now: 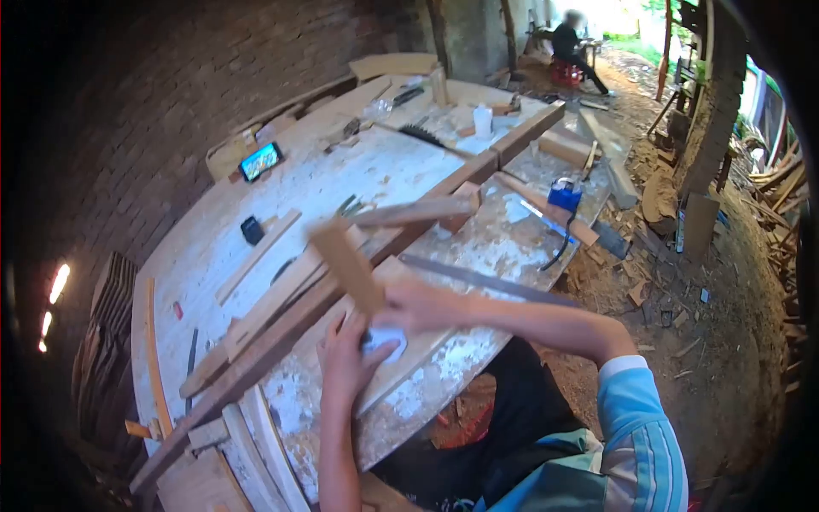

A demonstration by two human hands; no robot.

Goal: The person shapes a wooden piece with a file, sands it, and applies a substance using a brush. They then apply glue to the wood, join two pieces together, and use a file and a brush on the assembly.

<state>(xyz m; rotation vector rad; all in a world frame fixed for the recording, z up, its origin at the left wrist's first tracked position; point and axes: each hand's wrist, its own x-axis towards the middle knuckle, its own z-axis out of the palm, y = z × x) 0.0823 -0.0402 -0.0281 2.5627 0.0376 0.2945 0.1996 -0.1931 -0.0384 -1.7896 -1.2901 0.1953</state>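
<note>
My right hand (420,304) grips the lower end of a short flat wooden piece (345,260) that stands tilted up and to the left over the bench. Just below it, my left hand (345,358) rests on the workbench (426,388), its fingers around a small white object (386,340). The wood's lower end meets that white object; what the object is I cannot tell. Both hands are close together at the bench's near edge.
A long wooden beam (281,333) runs diagonally across the bench, with slats beside it. A metal strip (490,282), a blue tool (564,194), a white bottle (483,119), a saw (424,135) and a lit phone (260,160) lie farther off. Wood scraps (657,196) litter the ground at right. A person (567,43) sits far away.
</note>
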